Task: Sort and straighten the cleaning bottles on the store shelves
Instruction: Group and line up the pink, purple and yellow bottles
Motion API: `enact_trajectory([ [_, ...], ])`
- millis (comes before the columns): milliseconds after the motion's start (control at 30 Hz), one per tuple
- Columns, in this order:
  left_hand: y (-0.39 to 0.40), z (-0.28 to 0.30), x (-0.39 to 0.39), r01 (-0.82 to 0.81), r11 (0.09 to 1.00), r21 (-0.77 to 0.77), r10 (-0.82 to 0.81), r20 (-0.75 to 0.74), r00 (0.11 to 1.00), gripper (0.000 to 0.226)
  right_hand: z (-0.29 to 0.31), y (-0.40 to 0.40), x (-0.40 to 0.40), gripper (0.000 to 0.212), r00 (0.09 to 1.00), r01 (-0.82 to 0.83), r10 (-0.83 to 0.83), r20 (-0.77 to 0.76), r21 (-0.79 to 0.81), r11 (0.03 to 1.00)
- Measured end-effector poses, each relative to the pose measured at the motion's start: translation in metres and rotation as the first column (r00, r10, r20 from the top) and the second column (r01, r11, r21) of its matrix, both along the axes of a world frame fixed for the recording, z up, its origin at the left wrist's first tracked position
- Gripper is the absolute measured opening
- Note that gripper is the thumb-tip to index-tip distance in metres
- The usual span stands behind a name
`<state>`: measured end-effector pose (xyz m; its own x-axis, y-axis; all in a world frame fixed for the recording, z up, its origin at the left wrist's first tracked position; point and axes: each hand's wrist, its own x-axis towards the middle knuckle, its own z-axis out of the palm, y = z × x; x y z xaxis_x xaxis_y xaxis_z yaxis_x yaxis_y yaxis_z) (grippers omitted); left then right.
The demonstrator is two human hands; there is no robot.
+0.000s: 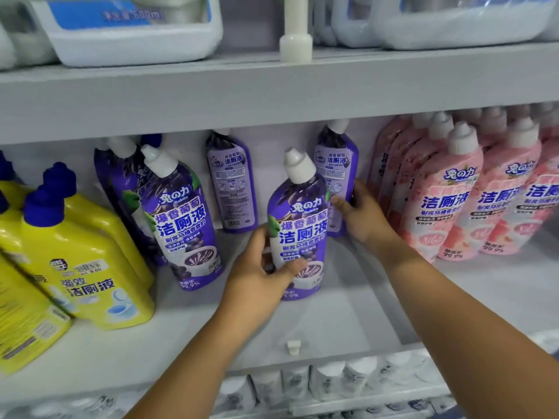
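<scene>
Grey store shelving [272, 95] is filling the view, with the middle shelf carrying three colour groups: yellow bottles [87, 267] at the left, purple bottles in the centre, pink bottles [447, 201] at the right.

The left hand [260, 267] is gripping the front purple bottle [298, 234] low on its body, thumb across the label and fingers wrapped behind. This bottle is standing near the shelf centre, label facing out and leaning slightly. The right hand [360, 213] is reaching deeper and curling its fingers around the rear purple bottle [335, 173], which is facing backwards and standing just beside the pink row.

Hazards, as judged from this position:

- Both hands are working close together. Turning the rear bottle is likely to knock the front bottle's cap [298, 166], since the two bottles are overlapping in view.
- The right forearm is passing just beside the pink bottles; a wide swing outward could be tipping the nearest one and toppling its neighbours.
- The bottles are tall and narrow, so a low grip is giving limited control over the top.
- Another reversed purple bottle [231, 182] is standing alone behind; it may be overlooked.
- A small white clip [292, 347] is lying at the shelf edge and could be swept off.
</scene>
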<state>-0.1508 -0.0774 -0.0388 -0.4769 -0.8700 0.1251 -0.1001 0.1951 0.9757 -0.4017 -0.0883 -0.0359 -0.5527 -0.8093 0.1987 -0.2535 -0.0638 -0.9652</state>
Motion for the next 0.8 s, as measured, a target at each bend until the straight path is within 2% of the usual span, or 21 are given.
enact_trajectory([
  [67, 0.003, 0.001, -0.004, 0.042, 0.999, 0.01, -0.042, -0.005, 0.999, 0.051, 0.0, 0.0, 0.002, 0.039, 1.0, -0.006, 0.006, -0.024, 0.002, 1.0],
  [133, 0.005, 0.009, -0.007, 0.01, 1.0, 0.006, -0.009, -0.041, 0.999, 0.04, 0.001, 0.002, 0.004, 0.038, 0.998, -0.004, 0.005, -0.055, 0.01, 1.0],
  [200, 0.003, 0.028, -0.007, -0.13, 0.99, -0.049, 0.125, -0.096, 0.988, 0.029, 0.003, 0.002, 0.004, 0.038, 0.997, 0.004, -0.001, -0.071, 0.031, 1.0],
  [267, -0.013, 0.046, -0.011, -0.322, 0.941, -0.103, 0.308, -0.129, 0.943, 0.039, 0.007, 0.001, 0.003, 0.037, 0.995, 0.028, -0.023, -0.094, 0.051, 0.998],
  [367, -0.054, 0.053, -0.027, -0.473, 0.868, -0.153, 0.451, -0.157, 0.879, 0.047, 0.012, -0.001, 0.004, 0.036, 0.982, 0.089, -0.075, -0.175, 0.077, 0.993],
  [467, -0.089, 0.053, -0.052, -0.576, 0.811, -0.103, 0.579, -0.003, 0.816, 0.084, 0.013, 0.001, 0.012, 0.037, 0.968, 0.138, -0.122, -0.219, 0.059, 0.989],
  [567, -0.11, 0.048, -0.063, -0.594, 0.8, -0.079, 0.598, 0.184, 0.78, 0.114, 0.012, 0.001, 0.02, 0.042, 0.935, 0.241, -0.218, -0.278, 0.05, 0.969],
  [667, -0.123, 0.043, -0.065, -0.607, 0.777, -0.165, 0.625, 0.31, 0.716, 0.119, 0.013, 0.008, 0.032, 0.05, 0.893, 0.324, -0.294, -0.341, 0.032, 0.946],
  [733, -0.128, 0.041, -0.064, -0.617, 0.756, -0.216, 0.652, 0.325, 0.685, 0.117, 0.007, 0.006, 0.031, 0.069, 0.911, 0.254, -0.239, -0.337, 0.0, 0.967],
  [800, -0.131, 0.037, -0.062, -0.592, 0.765, -0.254, 0.644, 0.266, 0.718, 0.112, 0.004, -0.001, 0.027, 0.092, 0.955, 0.117, -0.114, -0.273, -0.005, 0.993],
])
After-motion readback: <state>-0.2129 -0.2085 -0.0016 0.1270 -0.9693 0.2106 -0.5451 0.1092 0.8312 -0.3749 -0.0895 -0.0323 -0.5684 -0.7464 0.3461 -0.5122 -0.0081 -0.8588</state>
